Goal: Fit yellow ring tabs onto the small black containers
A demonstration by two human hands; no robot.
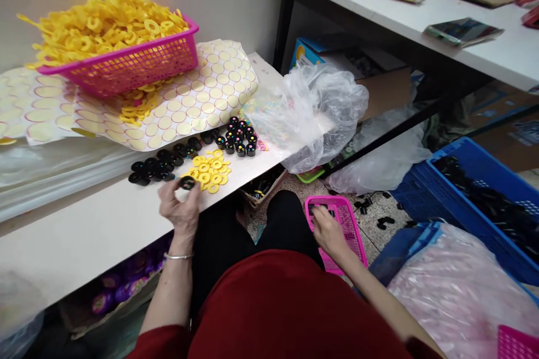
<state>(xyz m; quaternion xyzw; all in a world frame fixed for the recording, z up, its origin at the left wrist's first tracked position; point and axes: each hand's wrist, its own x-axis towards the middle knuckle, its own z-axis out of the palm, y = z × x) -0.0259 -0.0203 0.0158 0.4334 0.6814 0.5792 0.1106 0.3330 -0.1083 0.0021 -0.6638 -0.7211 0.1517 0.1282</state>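
Left hand [180, 213], thumb and bent fingers brought together around one black cap [187, 182], stands near the front edge of the white table [92, 224]; right hand [328, 233], fingers half curled, hangs at the left edge of the pink basket [359, 235], and whether it grasps anything cannot be told. Risks, left to right: a loosened pinch could drop the cap over the table's front edge; a sideways brush could scatter the yellow rings [208, 171], loose near that edge. Relative positions: grouped black caps [154, 168] lie beyond the left hand; the rings, just to its right; dotted caps [238, 137], farther right, behind the rings.
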